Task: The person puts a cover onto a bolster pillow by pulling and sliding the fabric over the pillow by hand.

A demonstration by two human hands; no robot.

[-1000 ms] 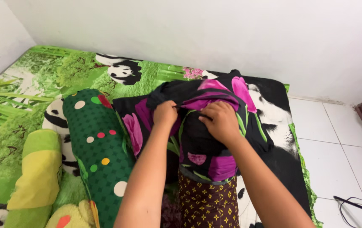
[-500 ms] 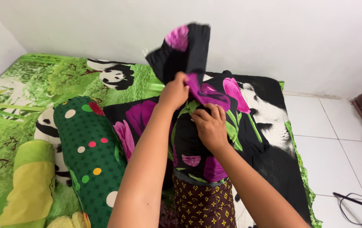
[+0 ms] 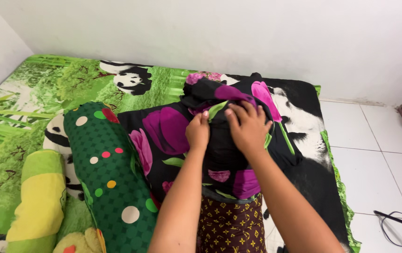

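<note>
Gripping the black cover with purple flowers (image 3: 229,154), both hands are working at its top end, a little above the middle of the frame. The left hand (image 3: 198,132) is clenched on a fold of this cloth, and the right hand (image 3: 248,125) is grasping the bunched edge just beside it, with the fingers (image 3: 239,111) pressing into the fabric. The cover is standing upright in front of the person, pulled over a pillow with a brown and yellow pattern (image 3: 231,227), which is showing only at the lower middle of the frame. As I judge it, the pillow is already mostly inside the cover, but the top is bunched and not yet smoothed, and the bottom part of the pillow is not yet covered.

A second piece of the same black flowered cloth (image 3: 163,126) is lying flat just to the left of the hands. Beside it, in the lower left part of the frame, a dark green bolster with coloured dots (image 3: 109,173) is lying, and further to the left a yellow and green soft toy (image 3: 39,201) is resting. All these are lying on a mattress with a green panda sheet (image 3: 46,89), which is filling the left and upper middle. At the right, a white tiled floor (image 3: 374,145) is showing, with a black cable (image 3: 398,220) in the lower right corner.
</note>
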